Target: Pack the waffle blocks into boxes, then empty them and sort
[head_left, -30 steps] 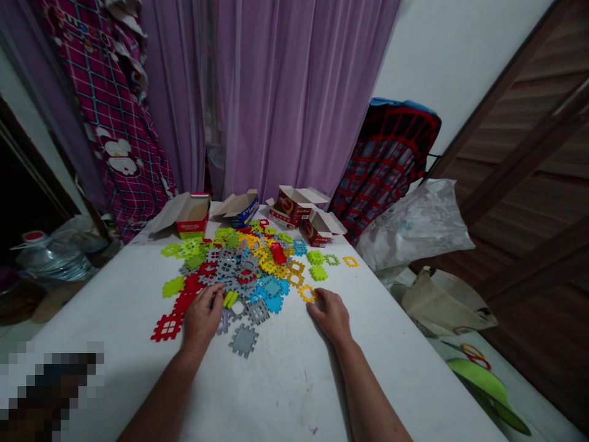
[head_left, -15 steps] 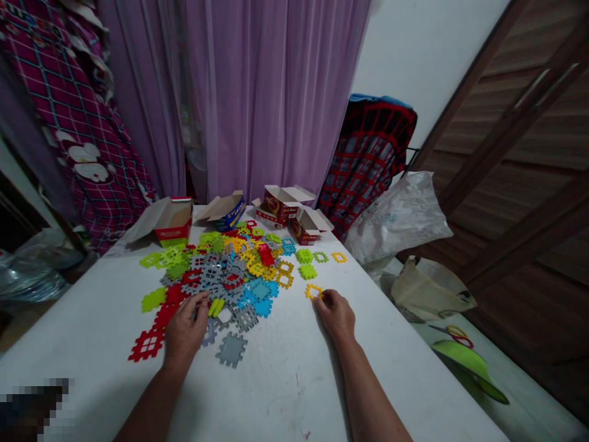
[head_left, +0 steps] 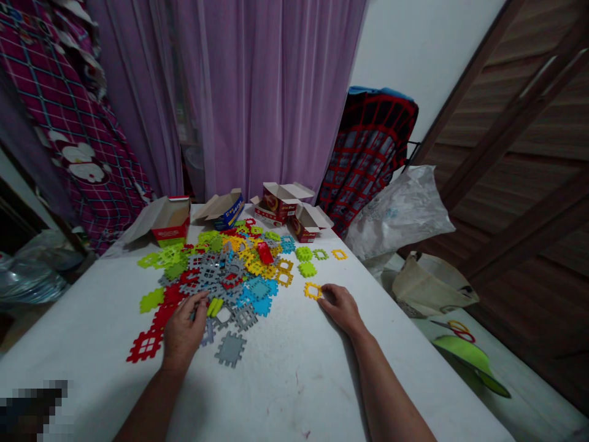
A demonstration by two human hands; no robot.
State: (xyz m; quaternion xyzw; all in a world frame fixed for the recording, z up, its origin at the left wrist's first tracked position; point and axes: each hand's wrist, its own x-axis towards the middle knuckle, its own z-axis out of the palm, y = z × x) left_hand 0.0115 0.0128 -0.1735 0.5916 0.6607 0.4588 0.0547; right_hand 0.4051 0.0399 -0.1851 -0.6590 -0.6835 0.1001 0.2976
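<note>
Fingertips of the right hand [head_left: 341, 307] touch the right edge of a yellow plastic frame [head_left: 313, 290], the hand lying open and low on the white table [head_left: 285, 393] with no pinch formed. The frame sits flat, apart from the main spread of pieces, so it may shift under a light push; a thumb and finger closing on opposite sides of its rim would likely hold it more surely than pressing from above. Left of that grip, the left hand [head_left: 181, 331] curls over the near edge of a heap of plastic tiles [head_left: 221, 276], its fingers bent down among the pieces. Whether it holds anything cannot be told, since the hand hides what lies beneath. Two lime-green sticks [head_left: 214, 307] lie just beyond its fingers, with a gray tile [head_left: 230, 350] to its right and a red tile [head_left: 145, 347] to its left. Ahead of the right hand are green tiles [head_left: 306, 269], and past the heap stand open cardboard boxes [head_left: 170, 224].
</note>
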